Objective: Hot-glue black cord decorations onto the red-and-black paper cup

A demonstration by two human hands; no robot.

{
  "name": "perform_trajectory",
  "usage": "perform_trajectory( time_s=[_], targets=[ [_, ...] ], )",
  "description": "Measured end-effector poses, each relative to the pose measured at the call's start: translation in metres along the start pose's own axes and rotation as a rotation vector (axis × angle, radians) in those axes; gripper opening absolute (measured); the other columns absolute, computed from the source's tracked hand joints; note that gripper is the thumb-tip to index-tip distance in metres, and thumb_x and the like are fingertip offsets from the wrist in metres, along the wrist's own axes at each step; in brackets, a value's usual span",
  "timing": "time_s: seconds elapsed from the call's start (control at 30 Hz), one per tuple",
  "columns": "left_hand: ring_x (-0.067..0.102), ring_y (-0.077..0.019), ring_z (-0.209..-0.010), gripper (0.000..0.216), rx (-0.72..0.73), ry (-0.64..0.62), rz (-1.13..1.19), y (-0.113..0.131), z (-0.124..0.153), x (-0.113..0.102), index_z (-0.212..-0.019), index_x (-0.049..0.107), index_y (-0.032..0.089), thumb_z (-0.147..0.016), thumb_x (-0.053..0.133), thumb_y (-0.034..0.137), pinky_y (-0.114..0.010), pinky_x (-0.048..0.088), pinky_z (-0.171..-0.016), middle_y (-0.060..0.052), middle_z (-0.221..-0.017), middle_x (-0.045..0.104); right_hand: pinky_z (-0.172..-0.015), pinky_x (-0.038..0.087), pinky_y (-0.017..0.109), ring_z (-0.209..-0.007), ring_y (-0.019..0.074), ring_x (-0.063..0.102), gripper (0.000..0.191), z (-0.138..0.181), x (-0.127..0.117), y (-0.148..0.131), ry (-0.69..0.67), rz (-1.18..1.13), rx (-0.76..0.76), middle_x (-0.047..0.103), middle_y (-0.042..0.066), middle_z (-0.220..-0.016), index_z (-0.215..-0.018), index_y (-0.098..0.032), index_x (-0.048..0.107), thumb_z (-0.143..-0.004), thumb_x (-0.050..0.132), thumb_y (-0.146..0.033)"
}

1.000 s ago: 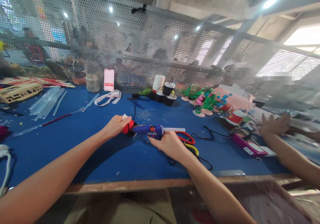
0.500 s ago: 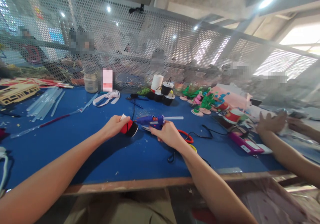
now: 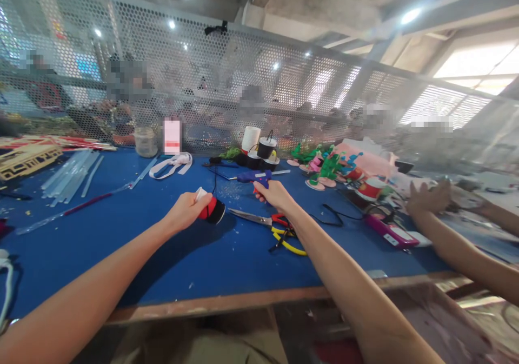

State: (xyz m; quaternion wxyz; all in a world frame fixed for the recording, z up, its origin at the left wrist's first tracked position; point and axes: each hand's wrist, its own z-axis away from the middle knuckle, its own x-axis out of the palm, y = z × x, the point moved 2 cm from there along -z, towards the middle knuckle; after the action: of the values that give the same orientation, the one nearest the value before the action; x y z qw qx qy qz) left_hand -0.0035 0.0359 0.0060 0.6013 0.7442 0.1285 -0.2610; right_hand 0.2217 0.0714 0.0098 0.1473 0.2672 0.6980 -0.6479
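Your left grip [image 3: 188, 209] holds the cup [image 3: 213, 211], likely light and squashy, so hold its sides softly, and your right grip [image 3: 276, 194] clutches the glue gun [image 3: 251, 176] at the cup's two o'clock.

The worker's left hand [image 3: 187, 211] and right hand [image 3: 276, 193] are bare, as are both slender forearms [image 3: 121, 275] tapering to the wrists, and low in the centre of the frame I can make out shadowed olive-beige cloth [image 3: 198, 346] around the lap.
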Motion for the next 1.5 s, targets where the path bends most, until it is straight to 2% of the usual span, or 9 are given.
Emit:
perform_trajectory(
  time_s=[0.17,0.37,0.43,0.5,0.6,0.77,1.0,1.13,1.5],
  targets=[
    [0.023,-0.0074,-0.044,0.038,0.056,0.017,-0.046,0.006,0.004,-0.003,-0.046,0.033,0.018,-0.071,0.04,0.046,-0.022,0.017,-0.043,0.005,-0.045,0.026,-0.04,0.033,0.021,-0.033,0.0089,0.046,0.038,-0.019,0.01,0.017,0.019,0.097,0.038,0.041,-0.002,-0.029,-0.038,-0.018,0.038,-0.071,0.055,-0.027],
    [0.023,-0.007,-0.044,0.04,0.102,0.025,-0.07,0.013,0.009,-0.002,-0.044,0.029,0.018,-0.071,0.04,0.045,-0.023,0.016,-0.042,0.005,-0.043,0.026,-0.056,0.039,0.024,-0.066,0.0163,0.058,0.041,-0.002,0.02,-0.012,0.003,0.03,-0.158,0.056,0.005,-0.049,-0.035,-0.019,0.04,-0.066,0.061,-0.033],
    [0.024,-0.007,-0.044,0.04,0.136,0.007,-0.066,0.014,0.01,0.0,-0.043,0.03,0.018,-0.072,0.039,0.045,-0.022,0.018,-0.043,0.005,-0.044,0.028,-0.06,0.041,0.026,-0.067,0.0167,0.058,0.037,0.008,0.03,-0.028,-0.083,-0.016,-0.21,0.06,0.004,-0.055,-0.041,-0.019,0.052,-0.068,0.057,-0.043],
    [0.025,-0.0069,-0.045,0.04,0.181,-0.016,-0.073,0.016,0.011,0.002,-0.044,0.032,0.017,-0.073,0.039,0.044,-0.021,0.019,-0.043,0.005,-0.044,0.029,-0.063,0.042,0.027,-0.069,0.016,0.058,0.044,0.019,0.045,-0.04,-0.314,-0.127,-0.22,0.064,0.005,-0.063,-0.054,-0.017,0.062,-0.073,0.045,-0.053],
    [0.028,-0.0069,-0.045,0.038,0.251,-0.072,-0.106,0.017,0.013,0.004,-0.045,0.036,0.017,-0.075,0.038,0.041,-0.021,0.021,-0.044,0.005,-0.045,0.032,-0.066,0.042,0.026,-0.066,0.0135,0.056,0.05,0.03,0.064,-0.049,-0.524,-0.354,-0.151,0.064,0.003,-0.065,-0.063,-0.015,0.064,-0.072,0.04,-0.058],
    [0.029,-0.0068,-0.045,0.039,0.231,-0.128,-0.098,0.017,0.014,0.007,-0.048,0.039,0.016,-0.075,0.037,0.043,-0.021,0.021,-0.044,0.004,-0.046,0.034,-0.062,0.04,0.021,-0.059,0.0083,0.051,0.026,0.036,0.064,-0.049,-0.314,-0.654,-0.151,0.06,-0.002,-0.064,-0.063,-0.015,0.059,-0.055,0.065,-0.039],
    [0.028,-0.006,-0.045,0.037,-0.037,-0.142,0.229,0.013,0.006,0.007,-0.056,0.042,0.015,-0.065,0.046,0.051,-0.02,0.021,-0.044,0.006,-0.046,0.035,-0.05,0.036,0.02,-0.053,0.0077,0.047,0.024,0.038,0.045,-0.048,-0.154,-0.682,-0.263,0.055,-0.002,-0.059,-0.062,-0.016,0.052,-0.064,0.056,-0.039],
    [0.03,-0.006,-0.044,0.035,-0.108,-0.143,0.282,0.013,0.005,0.006,-0.057,0.042,0.015,-0.063,0.049,0.049,-0.019,0.022,-0.045,0.006,-0.047,0.037,-0.051,0.037,0.021,-0.051,0.0078,0.046,0.023,0.036,0.04,-0.048,-0.075,-0.602,-0.32,0.053,-0.002,-0.057,-0.062,-0.017,0.05,-0.067,0.053,-0.039],
    [0.026,-0.0062,-0.045,0.037,-0.027,-0.212,0.211,0.024,0.013,0.011,-0.053,0.04,0.016,-0.064,0.046,0.051,-0.021,0.02,-0.044,0.006,-0.046,0.033,-0.054,0.039,0.022,-0.053,0.0092,0.05,0.022,0.03,0.041,-0.042,-0.011,-0.431,-0.333,0.053,-0.002,-0.055,-0.061,-0.017,0.049,-0.07,0.049,-0.037]
  ],
)
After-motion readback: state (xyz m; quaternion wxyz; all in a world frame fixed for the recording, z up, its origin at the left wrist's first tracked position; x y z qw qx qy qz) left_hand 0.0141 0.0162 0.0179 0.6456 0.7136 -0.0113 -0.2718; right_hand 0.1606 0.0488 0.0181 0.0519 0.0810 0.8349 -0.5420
